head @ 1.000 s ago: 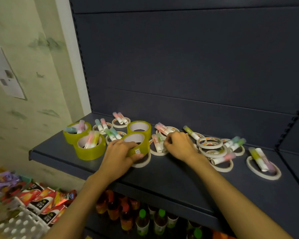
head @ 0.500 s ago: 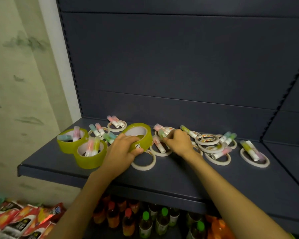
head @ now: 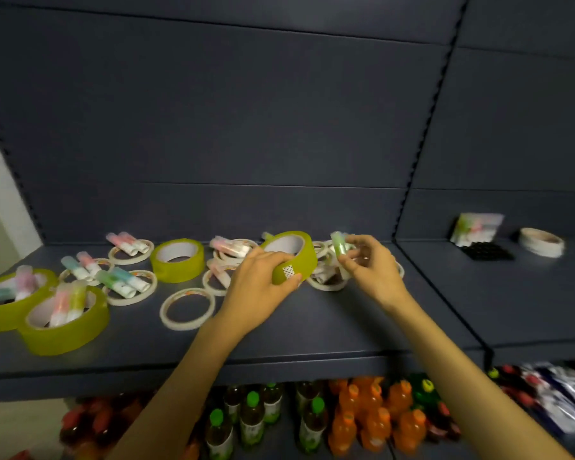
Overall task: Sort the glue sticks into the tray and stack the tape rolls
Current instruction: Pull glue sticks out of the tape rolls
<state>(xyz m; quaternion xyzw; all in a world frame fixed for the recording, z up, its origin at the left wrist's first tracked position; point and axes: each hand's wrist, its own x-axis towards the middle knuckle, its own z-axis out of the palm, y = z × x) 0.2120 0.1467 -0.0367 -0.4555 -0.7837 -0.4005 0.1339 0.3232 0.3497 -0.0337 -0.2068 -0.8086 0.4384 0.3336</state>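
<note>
Wide yellow-green tape roll gripped in my left hand, green-capped glue stick pinched in my right hand; guessing next they go over to the black tray.

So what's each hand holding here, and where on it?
The left hand grips a yellow tape roll by its outer band, tilted off the shelf. The right hand pinches a green-capped glue stick around its lower body.

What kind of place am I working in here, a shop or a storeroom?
Most likely a shop aisle. Dark metal shelving with slotted uprights holds loose stationery, tape rolls and glue sticks, and the shelf below is packed with rows of bottled drinks, with packaged snacks to the right.
</note>
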